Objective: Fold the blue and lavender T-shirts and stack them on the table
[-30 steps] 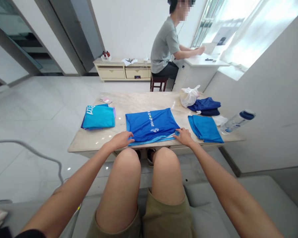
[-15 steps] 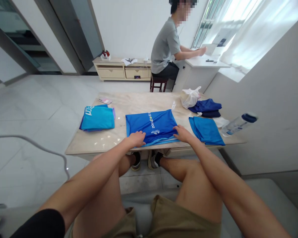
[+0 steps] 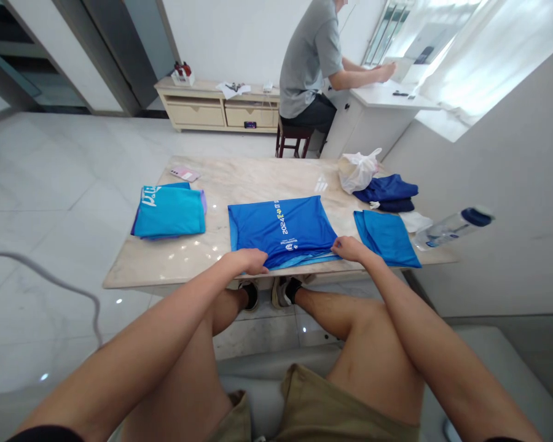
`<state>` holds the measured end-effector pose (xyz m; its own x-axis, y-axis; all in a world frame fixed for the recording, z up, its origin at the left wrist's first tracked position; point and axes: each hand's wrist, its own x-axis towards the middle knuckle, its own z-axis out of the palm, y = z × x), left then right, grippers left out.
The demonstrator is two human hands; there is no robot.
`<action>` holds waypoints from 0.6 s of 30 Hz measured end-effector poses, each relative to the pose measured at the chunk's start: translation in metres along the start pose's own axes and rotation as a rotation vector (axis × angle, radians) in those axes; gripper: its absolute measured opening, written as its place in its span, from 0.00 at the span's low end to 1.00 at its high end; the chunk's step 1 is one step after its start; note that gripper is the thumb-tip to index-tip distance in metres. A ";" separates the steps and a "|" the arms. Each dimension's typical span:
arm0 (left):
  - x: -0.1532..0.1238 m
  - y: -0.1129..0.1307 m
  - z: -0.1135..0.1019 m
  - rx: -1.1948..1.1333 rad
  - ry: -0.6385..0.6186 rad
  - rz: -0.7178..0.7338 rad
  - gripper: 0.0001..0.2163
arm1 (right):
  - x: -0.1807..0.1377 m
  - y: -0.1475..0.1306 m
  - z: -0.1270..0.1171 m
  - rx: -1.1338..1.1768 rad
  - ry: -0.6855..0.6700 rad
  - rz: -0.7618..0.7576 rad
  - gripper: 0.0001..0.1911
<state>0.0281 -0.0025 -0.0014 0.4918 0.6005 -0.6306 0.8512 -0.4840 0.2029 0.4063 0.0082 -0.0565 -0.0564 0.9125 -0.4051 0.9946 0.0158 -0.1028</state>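
A folded blue printed shirt (image 3: 276, 224) with white and yellow lettering and lighter blue edges lies flat in front of me on the marble-topped table (image 3: 253, 175). At its near left edge, my left hand (image 3: 253, 261) is closed with the fingers curled on the fabric. My right hand (image 3: 348, 248) pinches the near right corner, where the cloth bunches slightly. To the left lies a stack of folded clothes (image 3: 172, 212), turquoise on top with white lettering. Just right of my right hand is another folded blue garment (image 3: 389, 238).
A clear bottle (image 3: 447, 230) with a dark blue cap stands at the right end. Behind are a white plastic bag (image 3: 359, 169) and dark blue clothing (image 3: 387, 191). A pink phone (image 3: 185, 174) lies far left. A person (image 3: 306, 67) sits at a white desk beyond.
My left hand's fingers have gone from spread on the shirt to curled at its near edge. My right hand has slid to the near right corner and pinches it. The view has tilted down.
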 end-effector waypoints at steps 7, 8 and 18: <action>-0.003 0.019 -0.008 0.026 -0.028 -0.012 0.20 | 0.005 -0.008 0.003 -0.023 0.129 0.026 0.21; -0.002 0.022 -0.009 0.026 -0.024 -0.016 0.21 | 0.006 -0.008 0.003 -0.029 0.105 0.029 0.17; 0.026 0.060 -0.005 -0.028 -0.018 -0.015 0.19 | 0.002 0.008 0.005 -0.002 -0.028 0.130 0.09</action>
<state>0.0924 -0.0131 -0.0020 0.4760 0.5956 -0.6471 0.8632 -0.4571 0.2142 0.4133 0.0082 -0.0631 0.0710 0.8951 -0.4403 0.9938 -0.1012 -0.0455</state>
